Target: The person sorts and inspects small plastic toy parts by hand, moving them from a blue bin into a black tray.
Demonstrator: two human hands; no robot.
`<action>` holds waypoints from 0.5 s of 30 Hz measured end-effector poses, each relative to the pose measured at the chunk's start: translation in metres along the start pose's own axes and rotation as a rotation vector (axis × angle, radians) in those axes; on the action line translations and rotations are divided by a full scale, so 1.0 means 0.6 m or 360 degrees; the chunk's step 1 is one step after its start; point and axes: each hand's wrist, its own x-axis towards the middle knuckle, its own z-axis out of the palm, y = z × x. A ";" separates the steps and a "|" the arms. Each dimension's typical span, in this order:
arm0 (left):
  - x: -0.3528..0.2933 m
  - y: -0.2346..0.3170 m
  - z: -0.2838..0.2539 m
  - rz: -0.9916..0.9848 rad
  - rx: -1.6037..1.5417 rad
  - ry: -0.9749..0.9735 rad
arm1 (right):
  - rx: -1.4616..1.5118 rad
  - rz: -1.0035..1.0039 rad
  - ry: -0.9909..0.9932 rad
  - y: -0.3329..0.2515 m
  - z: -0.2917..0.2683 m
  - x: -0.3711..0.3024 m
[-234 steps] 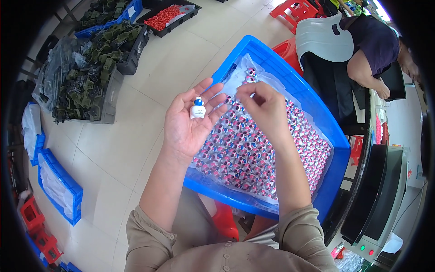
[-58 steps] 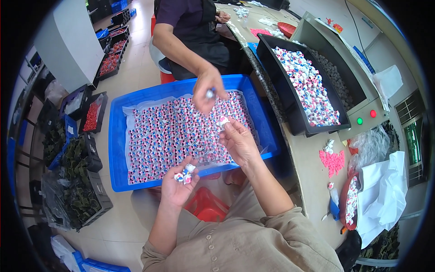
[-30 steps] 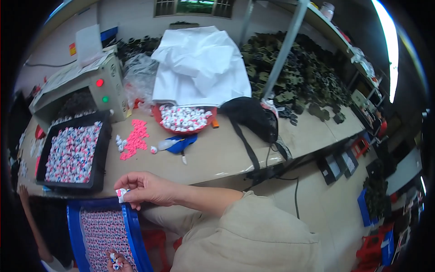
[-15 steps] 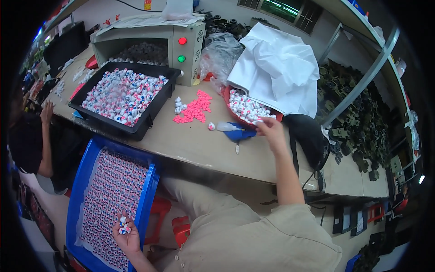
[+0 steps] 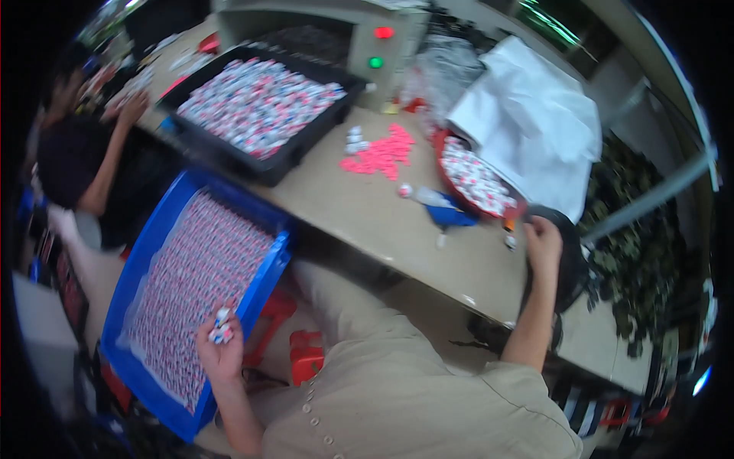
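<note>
My left hand (image 5: pixel 220 353), palm up over the edge of the blue tray (image 5: pixel 264 264), cups several small white pieces (image 5: pixel 222 327) with blue and pink marks. My right hand (image 5: pixel 544 241) is at the right of the bench, in front of a black cap-like thing (image 5: pixel 569 264). Its fingers are bent and blurred, so whether they grip anything is unclear. Just left of those fingertips is a small white-and-dark piece (image 5: pixel 510 242). A red bowl (image 5: pixel 453 172) of white-and-pink pieces stands beyond that hand, partly under a white sheet (image 5: pixel 535 115).
A black bin (image 5: pixel 294 157) heaped with similar pieces stands at the bench's left. Flat pink pieces (image 5: pixel 382 153), a clear bottle (image 5: pixel 428 196) and a blue cloth (image 5: pixel 453 216) lie mid-bench. A grey machine (image 5: pixel 397 53) stands behind. Another person's arm (image 5: pixel 107 164) is at far left.
The view has swung, shifting the bench rightward and blurring it. My right hand has moved from the red bowl's rim toward the black cap-like thing. My left hand still cups its pieces.
</note>
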 end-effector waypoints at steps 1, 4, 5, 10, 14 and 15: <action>0.009 -0.010 -0.001 -0.0070 -0.0062 -0.0052 | 0.0181 -0.0092 0.0093 -0.031 -0.019 -0.004; 0.014 -0.036 0.020 -0.0093 -0.0062 -0.0046 | 0.0545 -0.0384 -0.0104 -0.164 0.001 -0.035; 0.018 -0.039 0.013 -0.0105 -0.0108 -0.0133 | 0.0746 -0.0547 -0.0295 -0.206 0.025 -0.056; -0.025 -0.011 -0.007 -0.0007 -0.0187 -0.0273 | 0.1303 -0.0971 -0.1417 -0.463 0.140 -0.221; -0.033 0.014 -0.043 0.0128 -0.0174 -0.0259 | 0.1481 -0.1316 -0.2188 -0.586 0.210 -0.321; -0.038 0.023 -0.039 0.0152 -0.0176 -0.0144 | 0.1438 -0.1437 -0.2213 -0.605 0.233 -0.340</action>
